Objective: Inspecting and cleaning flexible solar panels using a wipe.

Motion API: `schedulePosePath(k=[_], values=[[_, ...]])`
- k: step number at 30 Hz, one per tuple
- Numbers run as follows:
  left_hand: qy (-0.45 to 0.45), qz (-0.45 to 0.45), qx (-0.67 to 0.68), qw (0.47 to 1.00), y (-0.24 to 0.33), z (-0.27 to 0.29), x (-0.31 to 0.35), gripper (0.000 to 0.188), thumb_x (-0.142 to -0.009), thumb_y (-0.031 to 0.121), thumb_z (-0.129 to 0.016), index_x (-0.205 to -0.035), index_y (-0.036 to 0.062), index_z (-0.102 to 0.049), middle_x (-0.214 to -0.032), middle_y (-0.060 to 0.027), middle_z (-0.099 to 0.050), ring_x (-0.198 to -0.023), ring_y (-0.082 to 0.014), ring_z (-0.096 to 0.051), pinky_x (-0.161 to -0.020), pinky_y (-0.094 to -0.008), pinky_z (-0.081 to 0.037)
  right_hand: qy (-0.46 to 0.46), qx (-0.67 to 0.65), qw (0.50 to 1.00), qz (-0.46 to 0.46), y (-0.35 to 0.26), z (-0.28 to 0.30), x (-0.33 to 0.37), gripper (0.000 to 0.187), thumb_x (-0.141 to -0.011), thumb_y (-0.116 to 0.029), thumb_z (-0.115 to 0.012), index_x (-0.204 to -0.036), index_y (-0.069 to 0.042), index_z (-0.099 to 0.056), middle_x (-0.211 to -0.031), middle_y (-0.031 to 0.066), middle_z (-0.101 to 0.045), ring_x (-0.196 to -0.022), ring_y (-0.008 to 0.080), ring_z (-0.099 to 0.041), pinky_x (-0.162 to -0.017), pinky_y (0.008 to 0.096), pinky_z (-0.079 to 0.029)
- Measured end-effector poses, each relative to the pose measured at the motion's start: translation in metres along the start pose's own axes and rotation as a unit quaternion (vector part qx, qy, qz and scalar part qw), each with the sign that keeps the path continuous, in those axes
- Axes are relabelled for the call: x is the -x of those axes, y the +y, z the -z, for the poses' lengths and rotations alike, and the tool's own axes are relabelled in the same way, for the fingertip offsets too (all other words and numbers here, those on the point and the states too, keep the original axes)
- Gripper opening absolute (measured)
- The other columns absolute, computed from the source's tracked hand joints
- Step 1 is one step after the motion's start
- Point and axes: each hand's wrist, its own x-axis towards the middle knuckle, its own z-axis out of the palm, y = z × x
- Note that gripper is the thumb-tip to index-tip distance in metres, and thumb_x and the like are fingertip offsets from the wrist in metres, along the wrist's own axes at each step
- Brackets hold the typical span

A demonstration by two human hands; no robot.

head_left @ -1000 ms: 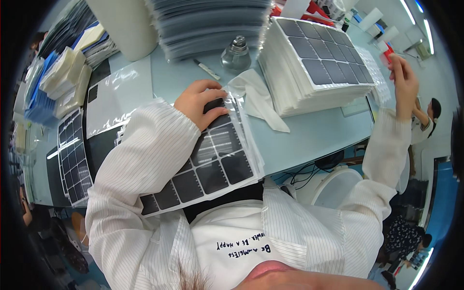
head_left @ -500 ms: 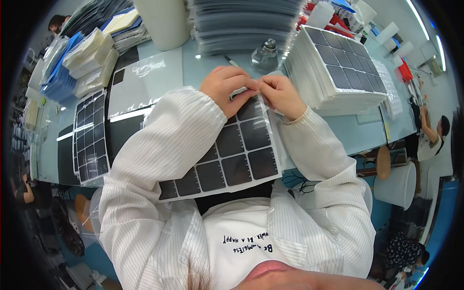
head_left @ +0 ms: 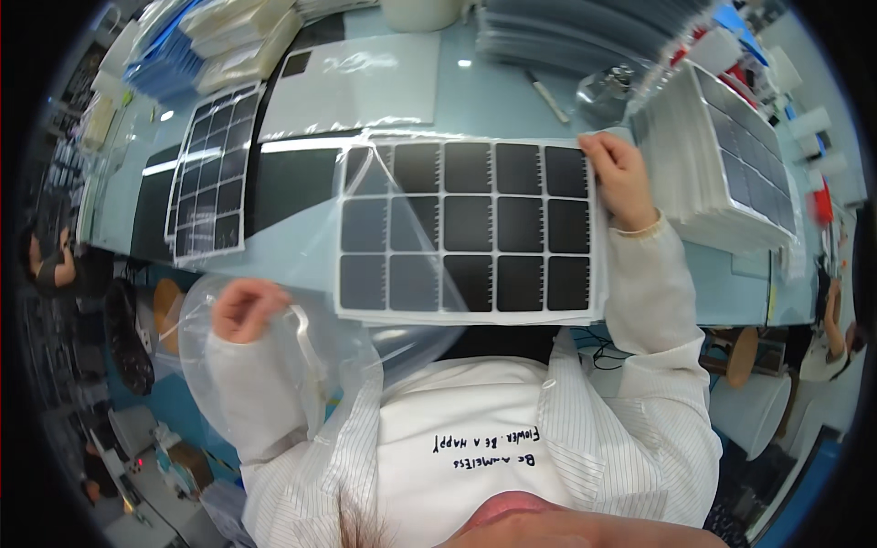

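Note:
In front of me lies a white-bordered sheet of black squares (head_left: 468, 225), with other sheets' edges showing beneath it. My right hand (head_left: 623, 179) pinches its far right corner. A clear plastic film (head_left: 301, 242) is partly lifted off the sheet, folded diagonally over the left squares. My left hand (head_left: 248, 310), blurred a little, is closed on the film down near my lap, left of the sheet. The film's loose part hangs around my left forearm. Exactly where the fingers pinch it is hard to see.
A tall stack of similar sheets (head_left: 681, 155) stands at the right. Further sheets (head_left: 216, 173) lie at the left, beside a white board (head_left: 365, 82). A pen (head_left: 546, 96) and a glass bottle (head_left: 605, 95) are at the back. Packs of film and paper (head_left: 242, 55) are piled far left.
My left hand has moved from the sheet's far right corner down to the lower left, drawing the clear film back diagonally. My right hand stays at that corner. The head view has shifted.

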Motion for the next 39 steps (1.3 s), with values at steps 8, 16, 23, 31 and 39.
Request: schedulePosePath(k=[8, 16, 23, 31, 39], values=[[0.334, 0.066, 0.109, 0.934, -0.120, 0.395, 0.226, 0.024, -0.087, 0.030, -0.056, -0.091, 0.0066, -0.055, -0.055, -0.0012, -0.041, -0.052, -0.0114, -0.042, -0.046, -0.0249, -0.034, -0.039, -0.075, 0.996, -0.016, -0.005, 0.002, 0.003, 0.020, -0.090, -0.018, -0.053, -0.080, -0.002, -0.059, -0.064, -0.0085, -0.045, -0.056, 0.0003, -0.036, -0.049, 0.0169, -0.026], [0.381, 0.283, -0.407, 0.781, -0.267, 0.302, 0.247, 0.045, -0.073, 0.040, -0.069, -0.094, 0.0007, -0.064, -0.073, -0.0117, -0.063, -0.065, -0.0204, -0.059, -0.063, -0.0321, -0.048, -0.027, -0.057, 0.998, -0.004, -0.015, -0.005, 0.006, 0.025, -0.089, -0.019, -0.054, -0.074, 0.000, -0.056, -0.061, -0.0065, -0.043, -0.056, 0.0020, -0.035, -0.049, 0.0177, -0.026], [0.370, 0.381, -0.493, 0.689, -0.181, 0.276, 0.144, 0.039, -0.077, 0.034, -0.067, -0.096, 0.0008, -0.065, -0.092, -0.0141, -0.066, -0.085, -0.0194, -0.061, -0.075, -0.0305, -0.047, -0.027, -0.076, 0.996, -0.041, -0.024, 0.000, 0.008, 0.023, -0.089, -0.019, -0.055, -0.076, 0.000, -0.057, -0.062, -0.0065, -0.045, -0.055, 0.0015, -0.036, -0.048, 0.0178, -0.026], [0.129, -0.113, -0.330, 0.928, 0.000, 0.019, -0.030, 0.010, -0.080, 0.007, -0.060, -0.073, -0.0010, -0.058, -0.073, -0.0071, -0.056, -0.070, -0.0130, -0.053, -0.067, -0.0244, -0.042, -0.149, -0.032, 0.974, -0.168, -0.057, 0.028, 0.028, 0.017, -0.085, -0.016, -0.059, -0.090, 0.001, -0.061, -0.065, -0.0010, -0.054, -0.050, 0.0040, -0.046, -0.046, 0.0168, -0.035], [-0.053, 0.007, -0.213, 0.976, 0.016, -0.065, -0.079, 0.021, -0.084, 0.012, -0.053, -0.068, -0.0011, -0.048, -0.063, -0.0062, -0.048, -0.061, -0.0131, -0.044, -0.058, -0.0252, -0.037, -0.211, -0.025, 0.955, -0.205, -0.075, 0.016, 0.059, 0.014, -0.085, -0.011, -0.058, -0.076, 0.000, -0.057, -0.058, 0.0003, -0.054, -0.046, 0.0056, -0.050, -0.042, 0.0175, -0.037]])
